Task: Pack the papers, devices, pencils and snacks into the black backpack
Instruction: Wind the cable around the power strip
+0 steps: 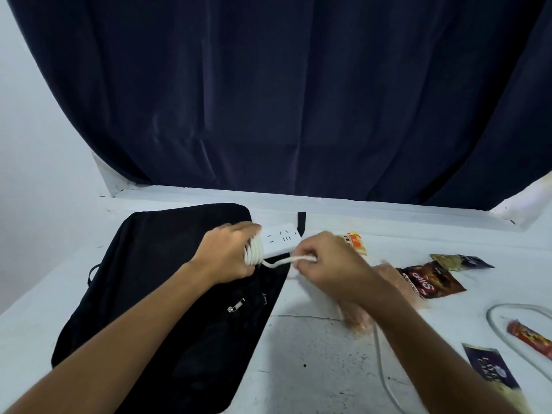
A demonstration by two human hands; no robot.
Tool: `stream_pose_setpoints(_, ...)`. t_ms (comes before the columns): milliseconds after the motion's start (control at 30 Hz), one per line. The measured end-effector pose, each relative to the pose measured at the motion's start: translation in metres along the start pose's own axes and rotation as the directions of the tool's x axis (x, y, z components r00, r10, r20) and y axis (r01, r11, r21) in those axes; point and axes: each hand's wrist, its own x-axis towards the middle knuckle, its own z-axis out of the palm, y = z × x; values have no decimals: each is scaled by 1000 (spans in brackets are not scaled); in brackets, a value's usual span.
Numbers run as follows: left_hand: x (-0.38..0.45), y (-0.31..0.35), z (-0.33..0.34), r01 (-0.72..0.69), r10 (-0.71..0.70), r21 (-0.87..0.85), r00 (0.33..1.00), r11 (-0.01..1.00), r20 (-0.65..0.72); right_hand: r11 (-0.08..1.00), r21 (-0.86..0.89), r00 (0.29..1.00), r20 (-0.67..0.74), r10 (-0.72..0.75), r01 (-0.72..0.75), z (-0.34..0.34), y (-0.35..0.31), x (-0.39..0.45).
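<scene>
Left hand (pixel 230 252) at frame centre, fingers curled round a white power strip (pixel 279 241) with cable coils (pixel 254 254) wound on its end, held above the black backpack (pixel 167 294) lying flat on the bench (pixel 313 348), centre-left. Right hand (pixel 325 258) pinches the loose cable run. Snack packets (pixel 430 279) scattered right of frame, apart from the backpack.

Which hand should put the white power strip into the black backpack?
Left hand: it grips the white power strip directly above the black backpack; the right hand only pinches the white cord.
</scene>
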Motion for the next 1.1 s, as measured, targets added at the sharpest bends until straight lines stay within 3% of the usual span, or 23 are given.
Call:
stream_pose_setpoints(133, -7, 4, -5, -93, 107, -109, 985, 990, 133, 997, 81, 975, -220, 8, 10, -13, 23, 22)
stream_pose_setpoints(200, -13, 11, -10, -113, 156, -235, 972, 965, 175, 979, 202, 970, -241, 24, 26, -13, 38, 33)
stream_pose_setpoints(300, -19, 19, -14, -26, 159, -495, 961, 869, 229, 900, 436, 981, -184, 65, 22, -13, 51, 39)
stream_pose_setpoints(367, -22, 23, -16, 17, 172, -640, 957, 768, 232, 780, 625, 994, -54, 92, -38, -14, 58, 40)
stream_pose_setpoints(467, -26, 35, -20, 32, 213, -809, 958, 586, 191, 487, 849, 973, 232, 5, -205, -10, 66, 38)
stream_pose_setpoints(533, -25, 42, -24, 45, 166, -902, 978, 428, 127, 253, 930, 953, 294, -78, -266, 5, 64, 37)
stream_pose_setpoints(600, -20, 45, -24, 66, 84, -957, 992, 283, 94, 147, 957, 964, 261, -50, -251, 21, 59, 38)
stream_pose_setpoints(700, -18, 51, -19, 88, 6, -986, 996, 139, 90, 268, 957, 993, 117, 6, -114, 30, 52, 38)
stream_pose_setpoints(833, -16, 50, -16, 108, -38, -990, 994, 95, 105, 301, 951, 989, 107, -105, -71, 23, 49, 31)
stream_pose_setpoints(1000, -16, 48, -15, 91, -123, -971, 990, 223, 64, 511, 856, 994, 104, -26, -76, 22, 36, 24)
stream_pose_setpoints(1100, -17, 43, -11, 56, -136, -932, 991, 358, 7, 586, 805, 994, 113, -2, -90, 22, 30, 21)
